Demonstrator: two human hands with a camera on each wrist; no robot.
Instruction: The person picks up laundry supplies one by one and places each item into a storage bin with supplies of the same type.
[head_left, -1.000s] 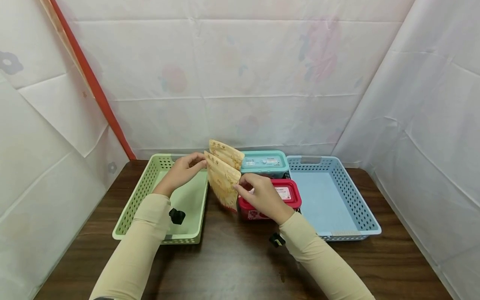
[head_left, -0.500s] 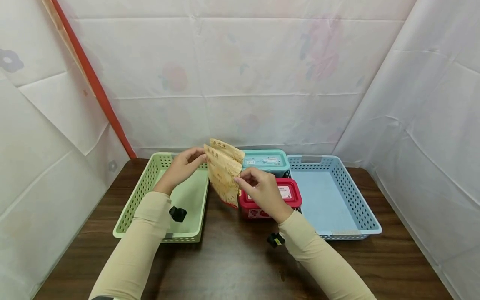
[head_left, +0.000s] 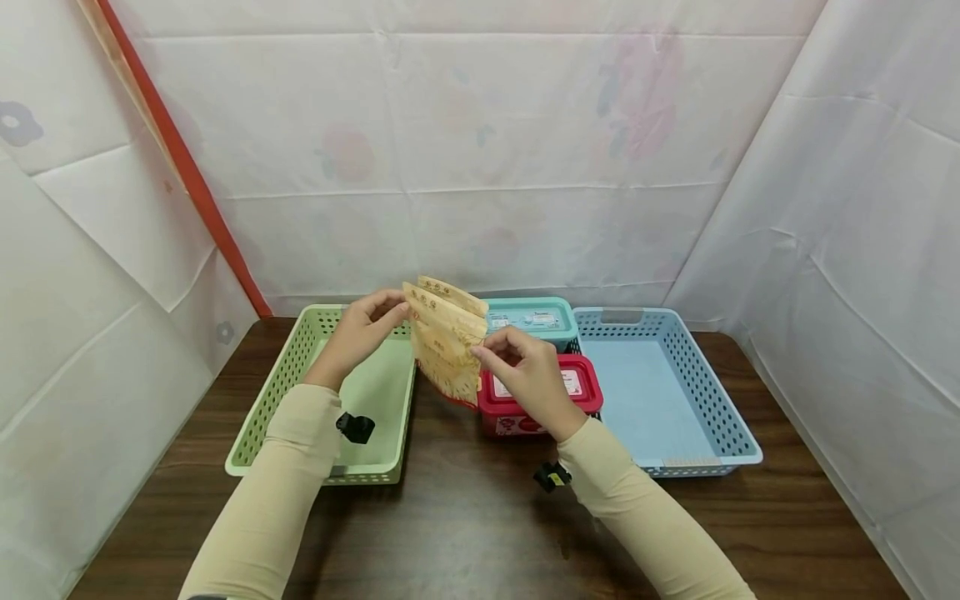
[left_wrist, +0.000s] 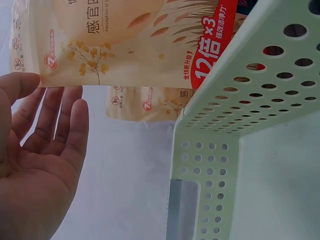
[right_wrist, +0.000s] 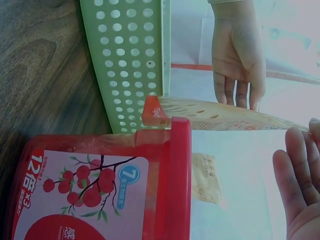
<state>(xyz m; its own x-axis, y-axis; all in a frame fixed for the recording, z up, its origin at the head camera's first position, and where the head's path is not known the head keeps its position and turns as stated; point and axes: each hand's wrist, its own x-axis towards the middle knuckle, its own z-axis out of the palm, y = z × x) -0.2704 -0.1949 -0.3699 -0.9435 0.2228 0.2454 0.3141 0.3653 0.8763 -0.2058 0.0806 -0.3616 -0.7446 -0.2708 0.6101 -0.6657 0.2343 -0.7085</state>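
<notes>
A beige pouch (head_left: 446, 346) with a red lower band hangs upright between both hands in the head view. My left hand (head_left: 354, 337) pinches its upper left edge, thumb in front and fingers behind in the left wrist view. At the pouch's right edge my right hand (head_left: 534, 379) pinches with thumb and fingertips. A similar second pouch (head_left: 455, 294) stands behind, mostly hidden by the first. Close under the right hand is a red lidded box (right_wrist: 100, 185) with a berry label. Behind that lies a teal lidded box (head_left: 528, 317).
The green perforated basket (head_left: 281, 385) stands at left, under the left forearm. To the right of the boxes is a light blue basket (head_left: 648, 400). All rest on a dark wood table (head_left: 465, 517), with white sheeting (head_left: 480, 150) at the back and sides.
Both hands have raised the front pouch a little, and its top has tilted back toward the second pouch. The baskets and boxes have stayed in place.
</notes>
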